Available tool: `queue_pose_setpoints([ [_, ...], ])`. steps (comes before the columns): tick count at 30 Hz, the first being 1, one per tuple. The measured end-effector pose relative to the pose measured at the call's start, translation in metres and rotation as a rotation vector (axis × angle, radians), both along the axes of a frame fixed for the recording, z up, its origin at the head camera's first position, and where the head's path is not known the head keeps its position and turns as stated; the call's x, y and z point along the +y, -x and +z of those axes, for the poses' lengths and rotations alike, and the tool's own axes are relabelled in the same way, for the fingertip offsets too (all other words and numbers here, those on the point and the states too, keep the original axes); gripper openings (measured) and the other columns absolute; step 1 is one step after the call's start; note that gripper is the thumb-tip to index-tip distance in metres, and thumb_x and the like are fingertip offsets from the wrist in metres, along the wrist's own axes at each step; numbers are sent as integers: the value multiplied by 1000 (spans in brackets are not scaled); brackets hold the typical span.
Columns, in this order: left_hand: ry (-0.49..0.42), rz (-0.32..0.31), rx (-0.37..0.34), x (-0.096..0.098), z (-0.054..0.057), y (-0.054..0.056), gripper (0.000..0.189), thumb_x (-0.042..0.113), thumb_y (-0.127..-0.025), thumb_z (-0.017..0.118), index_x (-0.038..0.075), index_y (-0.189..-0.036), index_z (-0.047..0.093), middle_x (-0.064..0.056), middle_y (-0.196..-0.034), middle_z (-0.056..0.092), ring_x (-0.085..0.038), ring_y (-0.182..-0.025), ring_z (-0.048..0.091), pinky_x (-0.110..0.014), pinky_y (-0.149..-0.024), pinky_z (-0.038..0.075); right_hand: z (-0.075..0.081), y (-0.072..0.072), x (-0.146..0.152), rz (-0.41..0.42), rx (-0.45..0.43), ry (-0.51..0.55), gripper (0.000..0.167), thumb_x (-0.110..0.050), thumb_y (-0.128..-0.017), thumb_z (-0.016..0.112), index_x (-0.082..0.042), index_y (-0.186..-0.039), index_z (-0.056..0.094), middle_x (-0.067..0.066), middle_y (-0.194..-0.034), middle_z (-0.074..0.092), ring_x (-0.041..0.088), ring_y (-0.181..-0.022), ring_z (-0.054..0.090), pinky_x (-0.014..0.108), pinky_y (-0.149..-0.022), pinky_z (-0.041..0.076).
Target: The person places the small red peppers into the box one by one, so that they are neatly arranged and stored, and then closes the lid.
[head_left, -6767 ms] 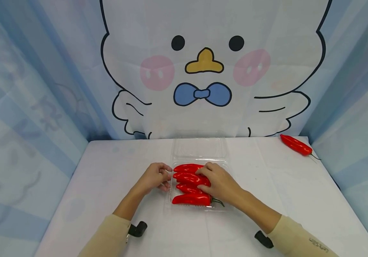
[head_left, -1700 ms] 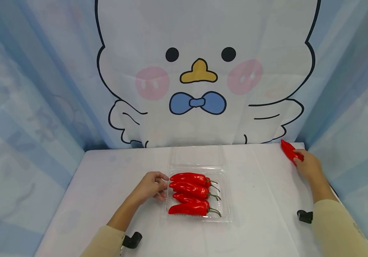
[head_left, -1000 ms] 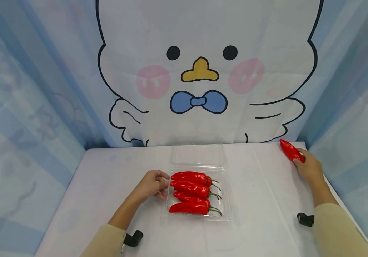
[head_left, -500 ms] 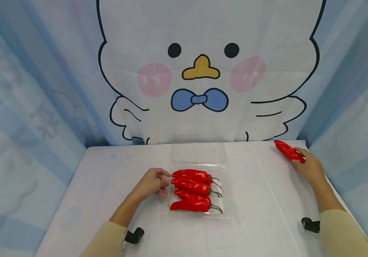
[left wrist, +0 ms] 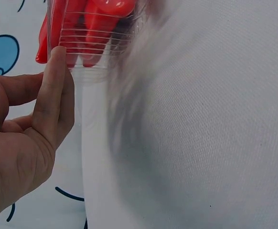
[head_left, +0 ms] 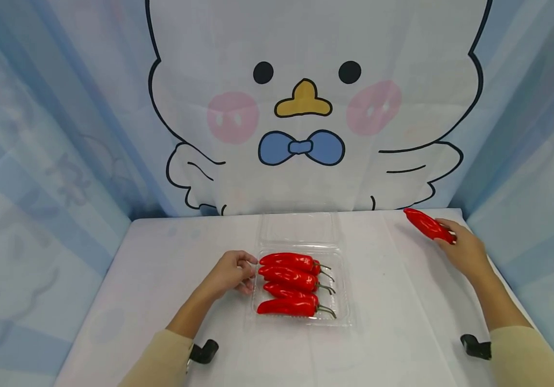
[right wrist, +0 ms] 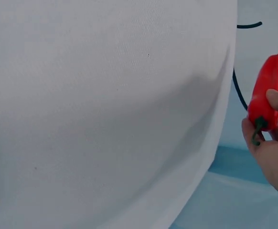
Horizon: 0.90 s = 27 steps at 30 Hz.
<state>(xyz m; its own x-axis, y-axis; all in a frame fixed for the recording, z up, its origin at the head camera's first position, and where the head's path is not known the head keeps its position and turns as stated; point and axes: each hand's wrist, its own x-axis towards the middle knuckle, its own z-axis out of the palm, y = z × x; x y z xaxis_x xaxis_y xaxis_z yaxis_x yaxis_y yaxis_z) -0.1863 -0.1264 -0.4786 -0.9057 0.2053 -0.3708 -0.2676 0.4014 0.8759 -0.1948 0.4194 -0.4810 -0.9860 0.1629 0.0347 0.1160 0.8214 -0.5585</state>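
My right hand (head_left: pixel 463 248) grips a red chili pepper (head_left: pixel 424 223) near its stem end, over the table's back right corner. The right wrist view shows the thumb across this pepper (right wrist: pixel 268 90), its green stem pointing down. My left hand (head_left: pixel 233 271) is at the left side of a clear plastic clamshell box (head_left: pixel 339 312). In the left wrist view the fingers of the left hand (left wrist: pixel 38 109) are fairly straight, a fingertip right at the box's ribbed wall (left wrist: pixel 96 40). Several red chili peppers (head_left: pixel 289 277) lie side by side in the box, stems to the right.
The box's transparent lid (head_left: pixel 298 228) lies folded open toward the back. A white cloth covers the table (head_left: pixel 378 344). A curtain with a cartoon face (head_left: pixel 301 183) hangs behind the back edge, with blue curtains (head_left: pixel 40 177) on both sides.
My right hand has gone from the box to the back right corner, taken hold of the pepper there, and moved it slightly left. My left hand stays by the box.
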Motion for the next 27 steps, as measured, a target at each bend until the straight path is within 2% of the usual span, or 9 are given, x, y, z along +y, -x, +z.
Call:
queue_pose_setpoints([
  [6, 6, -1, 0, 0, -1, 0, 21, 2, -98, 66, -1, -119, 65, -14, -91, 67, -19, -58, 65, -31, -57, 63, 13, -8, -18, 45, 59, -16, 67, -10, -97, 70, -1, -156, 38, 36, -145, 45, 56, -119, 48, 71, -87, 56],
  [11, 3, -2, 1, 0, -1, 0, 23, 4, -98, 67, 0, -120, 64, -15, -91, 67, -19, -58, 65, -31, -57, 63, 25, -15, -31, 73, 87, -2, 67, -9, -97, 70, -3, -156, 38, 36, -146, 44, 56, -121, 47, 71, -88, 55],
  [18, 6, 0, -5, 0, 0, 0, 24, 4, -97, 68, -1, -120, 64, -15, -91, 67, -19, -58, 66, -31, -57, 63, 38, -21, -45, 161, 169, -13, 65, -3, -95, 71, -4, -154, 44, 33, -144, 48, 53, -120, 49, 71, -86, 55],
  [27, 8, -1, -3, 0, 1, 0, 23, 4, -97, 69, 0, -119, 65, -14, -90, 66, -19, -59, 66, -31, -58, 63, 54, -26, -71, 236, 197, -25, 66, 0, -91, 75, -4, -151, 48, 31, -141, 52, 51, -119, 52, 69, -86, 56],
])
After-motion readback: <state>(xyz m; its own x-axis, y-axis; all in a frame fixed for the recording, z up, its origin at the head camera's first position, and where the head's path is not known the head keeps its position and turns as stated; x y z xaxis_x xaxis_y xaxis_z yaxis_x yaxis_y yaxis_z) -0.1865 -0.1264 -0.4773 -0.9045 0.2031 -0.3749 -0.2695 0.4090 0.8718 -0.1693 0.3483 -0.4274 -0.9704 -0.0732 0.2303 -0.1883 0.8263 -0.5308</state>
